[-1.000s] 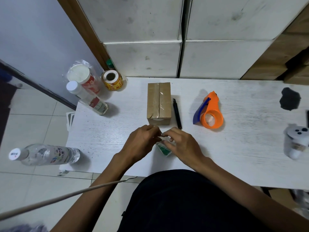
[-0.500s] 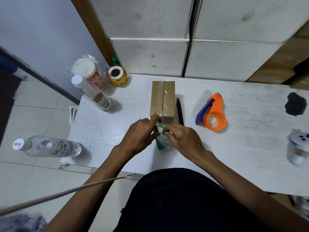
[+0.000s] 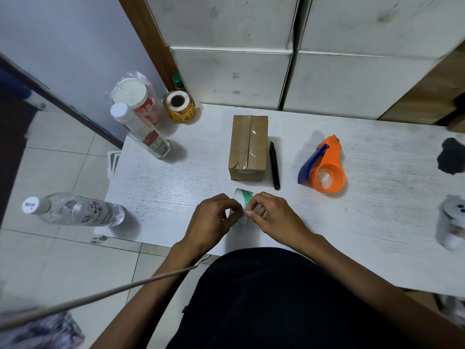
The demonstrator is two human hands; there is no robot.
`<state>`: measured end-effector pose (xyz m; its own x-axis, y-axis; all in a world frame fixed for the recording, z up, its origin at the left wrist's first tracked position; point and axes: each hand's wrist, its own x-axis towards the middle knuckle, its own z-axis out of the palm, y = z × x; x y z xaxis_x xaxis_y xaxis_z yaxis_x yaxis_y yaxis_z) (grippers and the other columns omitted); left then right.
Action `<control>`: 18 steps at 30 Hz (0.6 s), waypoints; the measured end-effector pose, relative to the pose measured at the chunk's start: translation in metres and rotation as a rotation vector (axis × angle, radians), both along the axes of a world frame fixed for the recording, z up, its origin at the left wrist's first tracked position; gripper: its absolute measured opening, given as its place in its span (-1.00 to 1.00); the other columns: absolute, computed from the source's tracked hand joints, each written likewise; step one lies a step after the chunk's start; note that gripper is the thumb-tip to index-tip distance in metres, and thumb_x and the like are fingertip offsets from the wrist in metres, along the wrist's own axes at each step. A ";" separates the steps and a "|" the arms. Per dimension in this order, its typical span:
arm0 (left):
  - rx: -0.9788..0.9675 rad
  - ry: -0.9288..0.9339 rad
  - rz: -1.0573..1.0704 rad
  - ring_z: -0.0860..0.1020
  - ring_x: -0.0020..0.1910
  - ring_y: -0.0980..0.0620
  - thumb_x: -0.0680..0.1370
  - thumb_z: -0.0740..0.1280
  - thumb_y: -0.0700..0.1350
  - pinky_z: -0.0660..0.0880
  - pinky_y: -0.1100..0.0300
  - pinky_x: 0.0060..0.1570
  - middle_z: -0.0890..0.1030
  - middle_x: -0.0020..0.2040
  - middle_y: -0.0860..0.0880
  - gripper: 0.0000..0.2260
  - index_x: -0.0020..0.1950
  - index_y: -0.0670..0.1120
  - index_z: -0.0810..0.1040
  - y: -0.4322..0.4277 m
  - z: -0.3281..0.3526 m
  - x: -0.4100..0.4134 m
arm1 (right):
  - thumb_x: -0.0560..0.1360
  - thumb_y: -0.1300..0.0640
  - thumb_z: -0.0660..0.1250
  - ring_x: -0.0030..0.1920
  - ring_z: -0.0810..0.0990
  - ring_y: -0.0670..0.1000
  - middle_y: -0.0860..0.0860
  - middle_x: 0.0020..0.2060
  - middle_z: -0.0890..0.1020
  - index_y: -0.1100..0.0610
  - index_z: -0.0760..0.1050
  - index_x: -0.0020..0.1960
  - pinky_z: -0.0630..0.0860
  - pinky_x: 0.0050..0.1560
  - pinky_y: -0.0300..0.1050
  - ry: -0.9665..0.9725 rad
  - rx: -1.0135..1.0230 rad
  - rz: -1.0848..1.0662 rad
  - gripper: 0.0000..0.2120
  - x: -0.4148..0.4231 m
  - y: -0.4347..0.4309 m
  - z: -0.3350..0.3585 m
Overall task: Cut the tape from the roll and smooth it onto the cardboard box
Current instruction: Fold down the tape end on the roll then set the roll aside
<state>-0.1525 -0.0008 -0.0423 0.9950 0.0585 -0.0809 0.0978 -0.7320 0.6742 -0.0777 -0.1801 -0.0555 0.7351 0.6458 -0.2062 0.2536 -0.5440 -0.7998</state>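
Note:
A small brown cardboard box (image 3: 247, 147) stands in the middle of the white table (image 3: 377, 210), with clear tape running along its top seam. Just in front of it, my left hand (image 3: 214, 222) and my right hand (image 3: 271, 217) together hold a small roll of clear tape with a green core (image 3: 242, 196). The fingertips of both hands pinch at the roll's edge. Much of the roll is hidden behind my fingers. The hands are apart from the box.
A black marker (image 3: 274, 167) lies right of the box. An orange tape dispenser (image 3: 327, 167) sits further right. At back left stand two bottles (image 3: 141, 127) and a yellow label roll (image 3: 180, 109). A water bottle (image 3: 75, 210) lies at the left edge. A white controller (image 3: 453, 222) is far right.
My left fingers have left the box's front edge and drawn back to the tape roll. Both hands now sit nearer to me, pinching the roll.

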 end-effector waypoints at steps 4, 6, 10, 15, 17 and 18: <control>0.013 0.017 0.019 0.48 -0.38 0.15 0.46 0.50 -0.03 0.49 0.14 -0.31 0.56 -0.06 0.16 -0.96 -0.13 0.09 0.68 0.002 -0.001 -0.003 | 0.51 0.14 0.42 -0.23 0.56 -0.15 -0.15 -0.17 0.50 0.12 0.60 -0.08 0.45 -0.21 -0.39 0.065 -0.004 -0.033 -0.95 -0.002 0.002 0.001; 0.023 0.017 0.003 0.44 -0.40 0.17 0.47 0.49 -0.01 0.47 0.14 -0.34 0.54 -0.02 0.18 -0.97 -0.13 0.09 0.67 0.005 -0.001 -0.002 | 0.50 0.14 0.42 -0.20 0.59 -0.13 -0.10 -0.15 0.53 0.13 0.60 -0.08 0.48 -0.20 -0.39 0.087 -0.005 -0.045 -0.94 -0.002 0.002 0.002; 0.016 0.052 -0.002 0.44 -0.39 0.19 0.51 0.45 0.01 0.50 0.04 -0.29 0.62 -0.17 0.18 -0.95 -0.13 0.12 0.61 0.007 0.000 -0.001 | 0.50 0.14 0.42 -0.14 0.62 -0.07 0.00 -0.09 0.59 0.14 0.62 -0.08 0.56 -0.12 -0.26 0.101 -0.012 -0.056 -0.93 -0.001 0.003 0.006; -0.070 0.080 0.077 0.51 -0.44 0.07 0.50 0.46 0.02 0.52 0.08 -0.26 0.66 -0.21 0.23 -0.83 0.06 0.12 0.57 0.005 0.002 -0.005 | 0.48 0.15 0.43 -0.15 0.64 -0.04 0.00 -0.09 0.60 0.16 0.63 -0.10 0.57 -0.09 -0.23 0.136 -0.009 -0.128 -0.93 -0.002 0.006 0.008; -0.117 0.088 0.124 0.53 -0.42 0.04 0.50 0.47 0.00 0.51 0.09 -0.24 0.67 -0.20 0.20 -0.74 0.14 0.08 0.50 0.004 0.004 -0.004 | 0.48 0.15 0.44 -0.17 0.65 -0.04 0.00 -0.09 0.60 0.18 0.63 -0.11 0.57 -0.11 -0.25 0.147 -0.010 -0.156 -0.91 -0.002 0.007 0.007; -0.130 0.092 0.142 0.53 -0.41 0.03 0.50 0.46 -0.01 0.51 0.09 -0.23 0.68 -0.20 0.18 -0.72 0.15 0.07 0.48 0.003 0.005 -0.003 | 0.47 0.15 0.44 -0.19 0.65 -0.05 -0.01 -0.08 0.59 0.19 0.64 -0.12 0.56 -0.13 -0.28 0.150 -0.013 -0.165 -0.91 -0.002 0.008 0.006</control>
